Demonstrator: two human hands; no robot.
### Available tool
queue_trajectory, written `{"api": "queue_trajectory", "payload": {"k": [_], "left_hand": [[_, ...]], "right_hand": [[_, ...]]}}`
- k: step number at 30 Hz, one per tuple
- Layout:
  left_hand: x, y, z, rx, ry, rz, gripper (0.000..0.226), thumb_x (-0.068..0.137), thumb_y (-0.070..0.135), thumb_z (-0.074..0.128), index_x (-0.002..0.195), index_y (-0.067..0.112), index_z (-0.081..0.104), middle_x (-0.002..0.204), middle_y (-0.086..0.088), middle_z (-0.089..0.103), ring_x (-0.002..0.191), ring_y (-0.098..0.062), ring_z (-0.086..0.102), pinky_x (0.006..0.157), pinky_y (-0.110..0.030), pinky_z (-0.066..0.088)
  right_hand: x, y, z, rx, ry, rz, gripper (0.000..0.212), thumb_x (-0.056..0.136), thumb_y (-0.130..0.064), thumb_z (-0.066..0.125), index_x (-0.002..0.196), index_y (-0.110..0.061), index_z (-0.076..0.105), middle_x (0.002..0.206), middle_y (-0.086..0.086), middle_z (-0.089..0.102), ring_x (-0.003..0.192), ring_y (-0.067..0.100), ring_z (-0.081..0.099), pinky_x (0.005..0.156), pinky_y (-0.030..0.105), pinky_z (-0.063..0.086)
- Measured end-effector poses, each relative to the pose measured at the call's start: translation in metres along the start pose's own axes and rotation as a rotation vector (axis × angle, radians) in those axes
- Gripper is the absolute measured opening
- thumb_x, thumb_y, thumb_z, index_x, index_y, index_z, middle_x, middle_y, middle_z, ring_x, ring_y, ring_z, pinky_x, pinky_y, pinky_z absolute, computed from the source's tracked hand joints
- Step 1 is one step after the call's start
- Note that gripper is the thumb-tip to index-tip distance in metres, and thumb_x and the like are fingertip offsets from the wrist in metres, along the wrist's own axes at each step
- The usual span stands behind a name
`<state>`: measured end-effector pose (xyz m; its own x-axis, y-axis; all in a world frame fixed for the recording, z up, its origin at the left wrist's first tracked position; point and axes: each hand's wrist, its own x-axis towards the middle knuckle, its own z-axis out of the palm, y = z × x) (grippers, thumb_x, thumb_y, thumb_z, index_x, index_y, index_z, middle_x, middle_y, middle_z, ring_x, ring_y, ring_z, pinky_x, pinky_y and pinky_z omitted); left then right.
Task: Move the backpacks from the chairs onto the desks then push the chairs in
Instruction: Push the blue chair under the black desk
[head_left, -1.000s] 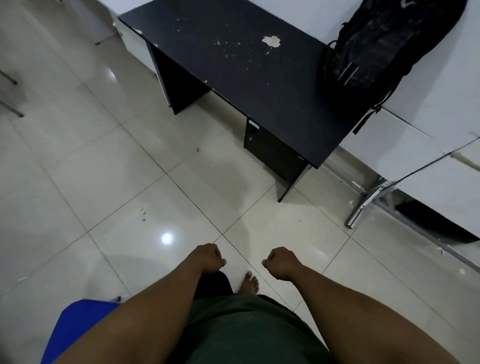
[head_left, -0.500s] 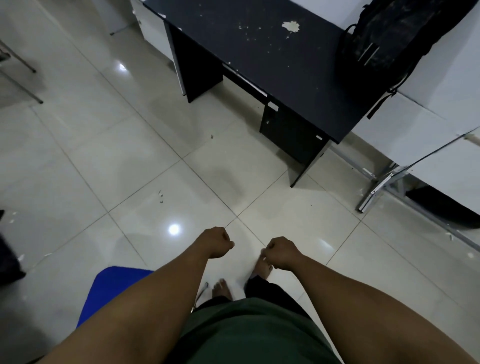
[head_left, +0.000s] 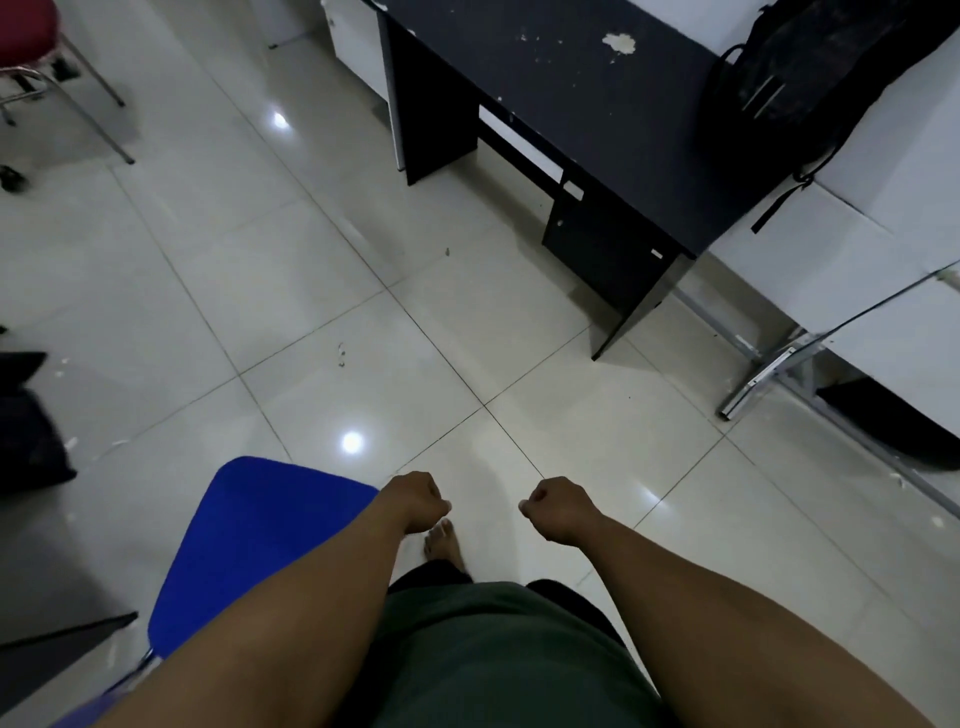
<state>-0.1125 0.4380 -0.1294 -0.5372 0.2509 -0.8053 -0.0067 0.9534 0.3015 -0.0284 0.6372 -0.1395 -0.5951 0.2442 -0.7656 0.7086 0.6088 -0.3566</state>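
Note:
A black backpack (head_left: 810, 78) lies on the far right end of the black desk (head_left: 597, 119), leaning on the white wall, a strap hanging over the desk edge. A blue chair seat (head_left: 249, 545) stands low on the left, bare, just beside my left forearm. My left hand (head_left: 415, 501) and my right hand (head_left: 558, 509) are both closed into fists with nothing in them, held out over the floor in front of me, well short of the desk. Another dark bag (head_left: 26, 431) sits on the floor at the left edge.
A red stool with chrome legs (head_left: 31, 57) stands at the top left. A white cabinet (head_left: 353, 47) sits beside the desk. A chrome leg (head_left: 758, 374) of a glass-topped table is at the right, with a dark item (head_left: 883, 421) under it. White tiled floor lies between.
The view has backed away and turned left: the desk and backpack shifted up and right, more of the blue chair, the floor bag and the red stool came into view. Both fists stayed closed.

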Motion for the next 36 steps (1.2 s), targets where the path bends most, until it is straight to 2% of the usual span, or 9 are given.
{"api": "queue_trajectory", "payload": {"k": [5,11,13,15,18,23,28,33,36], "left_hand": [[-0.03,0.004,0.036,-0.043,0.0,-0.009,0.025,0.097,0.03,0.054,0.106,0.008,0.059,0.108,-0.007,0.059,0.105,-0.021,0.058,0.081,-0.026,0.043],[-0.08,0.01,0.102,-0.097,0.0,0.028,0.018,0.097,0.03,0.051,0.101,0.013,0.057,0.08,0.003,0.054,0.092,-0.02,0.054,0.08,-0.026,0.043],[-0.093,0.008,0.121,-0.13,-0.016,0.032,0.026,0.097,0.03,0.053,0.112,0.009,0.06,0.1,-0.005,0.064,0.103,-0.022,0.059,0.086,-0.028,0.046],[-0.108,-0.004,0.139,-0.133,-0.014,0.021,0.037,0.096,0.035,0.055,0.125,0.013,0.058,0.124,-0.006,0.062,0.114,-0.022,0.057,0.093,-0.03,0.046],[-0.122,-0.032,0.154,-0.067,-0.019,-0.012,0.042,0.096,0.039,0.055,0.13,0.015,0.055,0.133,-0.006,0.057,0.119,-0.022,0.055,0.096,-0.031,0.045],[-0.139,-0.075,0.156,0.012,-0.01,-0.078,0.045,0.098,0.038,0.049,0.135,0.012,0.051,0.134,-0.008,0.056,0.118,-0.023,0.056,0.098,-0.033,0.049],[-0.155,-0.111,0.158,-0.011,0.048,-0.019,0.038,0.097,0.037,0.053,0.126,0.012,0.056,0.126,-0.007,0.061,0.112,-0.022,0.059,0.093,-0.033,0.049],[-0.179,-0.174,0.166,0.007,0.009,0.046,0.036,0.097,0.035,0.055,0.121,0.01,0.059,0.121,-0.006,0.062,0.108,-0.022,0.059,0.092,-0.034,0.05],[-0.194,-0.219,0.17,0.061,-0.025,0.037,0.028,0.095,0.034,0.056,0.107,0.009,0.061,0.11,-0.008,0.061,0.096,-0.02,0.056,0.079,-0.03,0.049]], "right_hand": [[-0.028,0.025,0.012,-0.063,0.045,-0.06,0.035,0.093,-0.03,0.057,0.104,0.001,0.069,0.107,0.015,0.071,0.103,0.029,0.063,0.089,0.037,0.053],[-0.066,0.074,0.038,-0.136,0.0,-0.026,0.034,0.092,-0.032,0.058,0.104,-0.002,0.067,0.105,0.012,0.07,0.1,0.027,0.065,0.085,0.035,0.053],[-0.076,0.086,0.049,-0.157,-0.03,-0.005,0.035,0.091,-0.032,0.057,0.104,0.0,0.066,0.103,0.014,0.071,0.095,0.028,0.068,0.084,0.037,0.055],[-0.09,0.091,0.065,-0.193,-0.065,-0.011,0.035,0.091,-0.033,0.057,0.104,-0.002,0.066,0.101,0.014,0.071,0.094,0.028,0.068,0.084,0.035,0.055],[-0.108,0.083,0.086,-0.231,-0.077,-0.065,0.037,0.094,-0.033,0.055,0.108,-0.001,0.066,0.11,0.013,0.068,0.104,0.027,0.063,0.087,0.033,0.053],[-0.127,0.055,0.109,-0.21,-0.019,-0.148,0.038,0.093,-0.03,0.056,0.106,0.003,0.067,0.107,0.015,0.07,0.102,0.028,0.064,0.085,0.037,0.053],[-0.146,0.047,0.138,-0.214,0.032,-0.111,0.036,0.093,-0.03,0.055,0.106,0.001,0.067,0.108,0.014,0.07,0.103,0.028,0.063,0.086,0.037,0.052],[-0.183,0.034,0.21,-0.163,0.056,-0.038,0.034,0.093,-0.03,0.055,0.112,-0.003,0.065,0.116,0.011,0.067,0.109,0.027,0.061,0.086,0.031,0.05],[-0.21,0.013,0.273,-0.15,-0.041,-0.062,0.042,0.093,-0.037,0.056,0.121,-0.006,0.064,0.126,0.011,0.064,0.115,0.027,0.059,0.092,0.028,0.048]]}}
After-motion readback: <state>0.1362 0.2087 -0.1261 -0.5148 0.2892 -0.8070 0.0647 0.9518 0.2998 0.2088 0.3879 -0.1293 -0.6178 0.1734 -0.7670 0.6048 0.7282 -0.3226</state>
